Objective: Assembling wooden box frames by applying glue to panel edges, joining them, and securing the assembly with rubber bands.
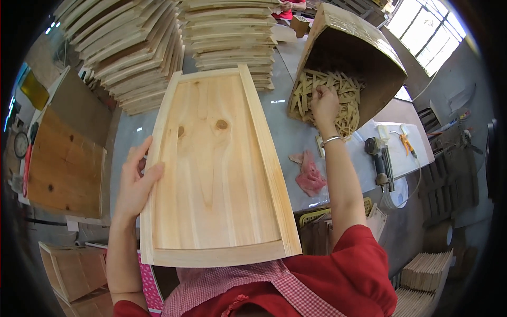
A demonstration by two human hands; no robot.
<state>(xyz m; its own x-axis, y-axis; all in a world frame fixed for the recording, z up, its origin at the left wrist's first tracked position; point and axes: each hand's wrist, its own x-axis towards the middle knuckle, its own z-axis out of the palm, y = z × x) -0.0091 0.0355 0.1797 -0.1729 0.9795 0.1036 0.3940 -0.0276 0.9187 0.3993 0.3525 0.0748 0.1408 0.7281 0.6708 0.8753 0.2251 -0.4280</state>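
Observation:
A pale framed wooden panel (211, 169) with knots leans toward me, its lower end close to my apron. My left hand (138, 179) grips the panel's left edge, thumb over the front face and fingers at the side rail. To the right, my right hand (325, 108) reaches into an open cardboard box (359, 34) lying on its side. Its fingers are closed among a heap of thin wooden strips (347, 100); the fingertips are partly hidden, so how many strips they hold is unclear.
Tall stacks of similar panels (229, 31) stand behind on the grey table (129, 137). A pink rag (309, 177), a pneumatic tool (379, 164) and an orange-handled air gun (406, 142) lie at the right. A brown board (66, 164) stands at the left. Another person (290, 8) is at the far side.

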